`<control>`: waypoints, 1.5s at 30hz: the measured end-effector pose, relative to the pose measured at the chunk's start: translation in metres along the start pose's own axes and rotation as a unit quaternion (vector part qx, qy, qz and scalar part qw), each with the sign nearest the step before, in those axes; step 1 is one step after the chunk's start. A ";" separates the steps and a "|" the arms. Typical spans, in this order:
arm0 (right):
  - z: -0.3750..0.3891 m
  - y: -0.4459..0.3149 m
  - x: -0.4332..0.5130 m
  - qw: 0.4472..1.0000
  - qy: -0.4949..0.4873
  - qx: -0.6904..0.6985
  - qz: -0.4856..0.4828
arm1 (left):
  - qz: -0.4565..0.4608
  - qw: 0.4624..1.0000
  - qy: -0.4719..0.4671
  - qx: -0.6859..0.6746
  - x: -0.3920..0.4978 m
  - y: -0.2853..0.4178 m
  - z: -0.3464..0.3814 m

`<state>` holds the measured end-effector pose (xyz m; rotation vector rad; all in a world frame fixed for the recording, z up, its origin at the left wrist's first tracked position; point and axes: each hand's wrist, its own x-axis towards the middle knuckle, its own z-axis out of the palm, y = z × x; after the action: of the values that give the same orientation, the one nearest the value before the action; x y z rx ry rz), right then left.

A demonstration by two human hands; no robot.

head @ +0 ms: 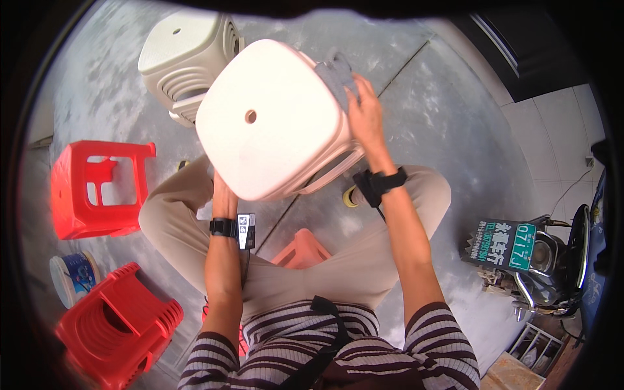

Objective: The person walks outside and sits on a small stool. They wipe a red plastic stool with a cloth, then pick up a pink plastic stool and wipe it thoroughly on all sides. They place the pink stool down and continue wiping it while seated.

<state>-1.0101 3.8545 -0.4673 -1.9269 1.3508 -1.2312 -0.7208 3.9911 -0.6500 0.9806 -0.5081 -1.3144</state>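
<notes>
A white plastic stool (pixel 273 117) is raised in front of me between my knees, tilted, with its seat and round centre hole towards me. My left hand (pixel 224 187) holds it from the near left edge; the fingers are hidden behind the seat. On the stool's right side, my right hand (pixel 364 109) grips a grey cloth (pixel 336 78) and presses it against the side just below the seat rim. Part of the cloth sticks up beyond my fingers.
A stack of white stools (pixel 187 63) stands at the far left. To the left are a red stool (pixel 100 190) on its side, a white bucket (pixel 75 278) and stacked red stools (pixel 122 326). A motorcycle (pixel 541 258) stands at right, near a black panel (pixel 531 48).
</notes>
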 end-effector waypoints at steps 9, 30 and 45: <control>0.003 -0.074 -0.045 0.969 0.072 0.016 -0.234 | 0.024 1.000 -0.003 -0.011 -0.024 0.007 -0.026; -0.031 0.035 0.006 0.977 0.172 -0.019 0.128 | -0.008 1.000 0.005 -0.020 -0.047 0.033 0.016; -0.041 0.035 0.013 0.987 0.018 0.119 0.107 | 0.018 0.996 0.055 -0.068 -0.043 0.051 0.016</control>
<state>-1.0611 3.8332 -0.4705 -1.5613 1.3236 -1.2630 -0.7145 4.0250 -0.5904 0.9212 -0.3472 -1.2382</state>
